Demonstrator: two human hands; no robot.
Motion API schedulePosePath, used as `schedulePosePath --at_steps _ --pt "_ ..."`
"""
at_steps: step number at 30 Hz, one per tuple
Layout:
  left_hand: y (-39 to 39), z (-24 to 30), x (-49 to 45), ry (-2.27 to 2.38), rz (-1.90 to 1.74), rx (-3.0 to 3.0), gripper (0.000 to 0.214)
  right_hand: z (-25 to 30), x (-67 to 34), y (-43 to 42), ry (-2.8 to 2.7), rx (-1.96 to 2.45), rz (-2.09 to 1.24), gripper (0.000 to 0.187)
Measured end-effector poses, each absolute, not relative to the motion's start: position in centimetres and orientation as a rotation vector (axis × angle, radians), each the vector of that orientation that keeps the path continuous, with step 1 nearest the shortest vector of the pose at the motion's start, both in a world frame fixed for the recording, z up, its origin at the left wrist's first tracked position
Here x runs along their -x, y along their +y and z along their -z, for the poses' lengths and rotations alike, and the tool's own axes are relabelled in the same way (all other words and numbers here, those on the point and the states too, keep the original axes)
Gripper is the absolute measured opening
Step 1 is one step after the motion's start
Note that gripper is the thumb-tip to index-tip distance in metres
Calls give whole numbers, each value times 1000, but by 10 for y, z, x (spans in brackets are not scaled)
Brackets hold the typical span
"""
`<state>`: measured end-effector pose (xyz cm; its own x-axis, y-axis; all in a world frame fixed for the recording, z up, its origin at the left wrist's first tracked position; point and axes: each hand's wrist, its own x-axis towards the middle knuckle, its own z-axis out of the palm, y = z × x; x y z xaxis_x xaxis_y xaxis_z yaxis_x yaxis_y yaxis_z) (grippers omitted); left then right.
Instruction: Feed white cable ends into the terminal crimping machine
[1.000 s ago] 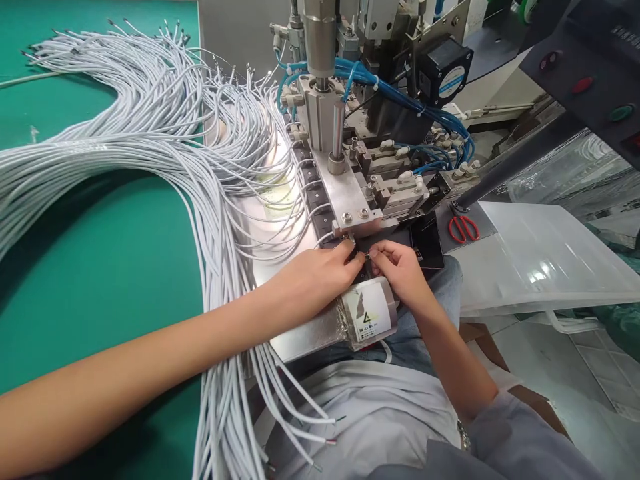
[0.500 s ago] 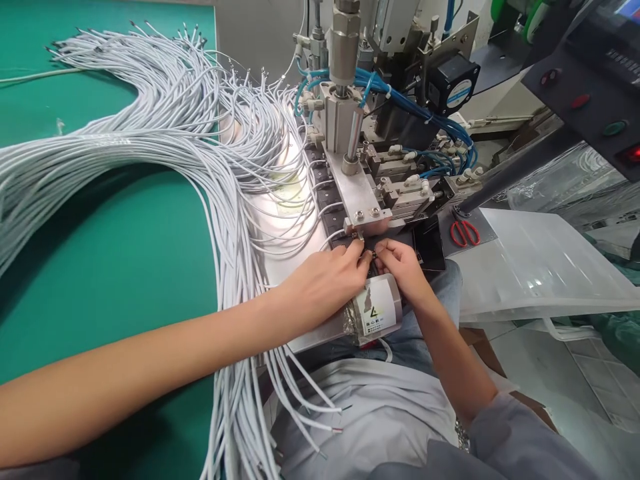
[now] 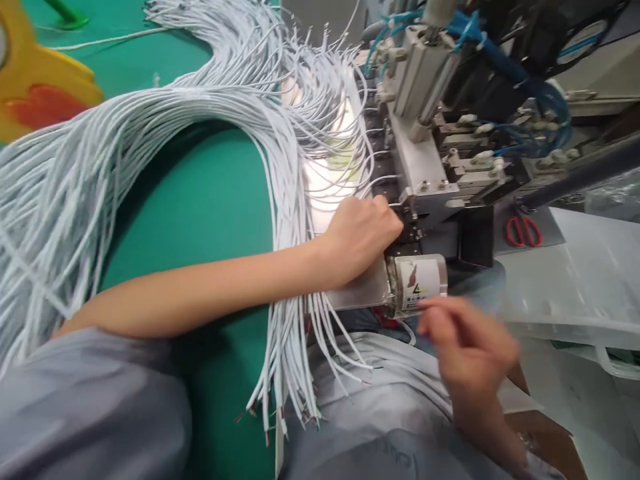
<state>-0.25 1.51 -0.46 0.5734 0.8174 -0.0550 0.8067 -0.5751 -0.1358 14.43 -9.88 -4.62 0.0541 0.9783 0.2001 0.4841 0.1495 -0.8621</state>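
My left hand (image 3: 361, 235) is curled closed against the front of the metal machine (image 3: 430, 173), its fingertips pinched at the black fixture where a thin white wire (image 3: 385, 200) ends. What the fingers grip is hidden. My right hand (image 3: 467, 347) hovers lower, near my lap and below a clear labelled cylinder (image 3: 417, 285); it is smeared by motion. A large bundle of white wires (image 3: 165, 127) sweeps across the green mat (image 3: 205, 207) and hangs over the bench edge under my left forearm.
Red-handled scissors (image 3: 523, 231) lie on the machine's plate at the right. Blue air hoses (image 3: 525, 93) run over the machine. A clear plastic sheet (image 3: 580, 280) lies at the right. A yellow and red object (image 3: 40, 87) sits at the far left.
The view swung left and downward. My right hand pulled away from the fixture, down toward my lap. My left hand stayed at the fixture.
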Motion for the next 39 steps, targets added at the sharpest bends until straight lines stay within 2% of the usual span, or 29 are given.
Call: schedulePosePath --at_steps 3,5,8,11,14,18,23,26,31,35,39 --pt "19 9 3 -1412 -100 2703 23 51 -118 -118 -1860 1341 -1165 12" --pt "19 9 3 -1408 -43 2702 23 55 -107 -120 -1930 1319 -1310 10" --pt "14 7 2 -1297 144 2822 22 51 -111 -114 -1907 1356 -1180 12" --pt "5 6 1 -1069 513 3056 32 39 -134 -98 -1685 1410 -924 9" --pt "3 11 1 -868 887 3235 37 34 -155 -74 -1417 1384 -832 4" --pt "14 19 2 -802 1161 3343 25 38 -168 -46 -1106 1204 -1054 7" --pt "21 18 1 -899 1346 3312 20 35 -163 -35 -863 1001 -1417 23" --pt "21 18 2 -975 1415 3293 16 34 -157 -34 -868 963 -1429 18" --pt "21 16 3 -1028 1434 3295 16 37 -149 -31 -996 1063 -1160 7" --pt "24 10 6 -974 1221 3338 18 33 -150 -30 -1126 1131 -1011 12" --pt "27 4 9 -873 986 3337 24 23 -160 -26 -1284 1164 -1030 14"
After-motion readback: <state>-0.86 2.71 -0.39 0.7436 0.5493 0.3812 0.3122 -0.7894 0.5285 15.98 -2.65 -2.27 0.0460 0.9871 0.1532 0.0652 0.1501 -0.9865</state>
